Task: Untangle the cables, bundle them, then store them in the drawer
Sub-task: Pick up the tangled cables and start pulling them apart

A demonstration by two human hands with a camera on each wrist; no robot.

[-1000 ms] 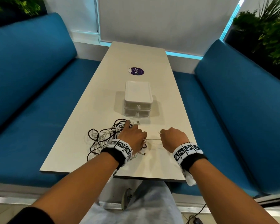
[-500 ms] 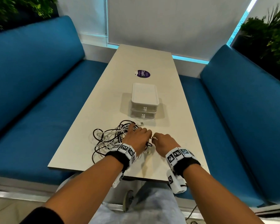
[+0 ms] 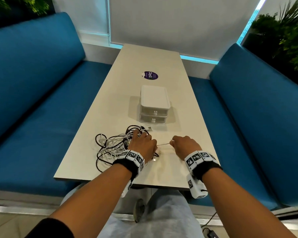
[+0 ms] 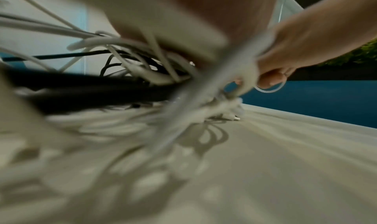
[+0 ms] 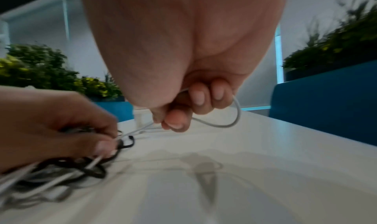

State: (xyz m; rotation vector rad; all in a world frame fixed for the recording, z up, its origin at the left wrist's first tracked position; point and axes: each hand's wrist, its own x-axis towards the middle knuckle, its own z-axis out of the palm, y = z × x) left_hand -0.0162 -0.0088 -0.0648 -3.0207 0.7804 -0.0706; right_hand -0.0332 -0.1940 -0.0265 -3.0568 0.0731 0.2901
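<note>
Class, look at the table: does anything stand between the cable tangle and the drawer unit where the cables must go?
Nothing visible lies on the table between the cable tangle and the drawer unit. Both drawers look closed, though, so one must be opened first.

Seating: blue benches [image 3: 41, 86] flank both long sides.
Tabletop [image 3: 144, 57]: pale, long, purple sticker [image 3: 150, 75] near the far end.
Far wall: white blind [image 3: 179, 23], cyan light strip [image 3: 199, 59] beneath.
Plants [image 3: 286, 35]: behind both backrests.
Floor: pale tile.
</note>
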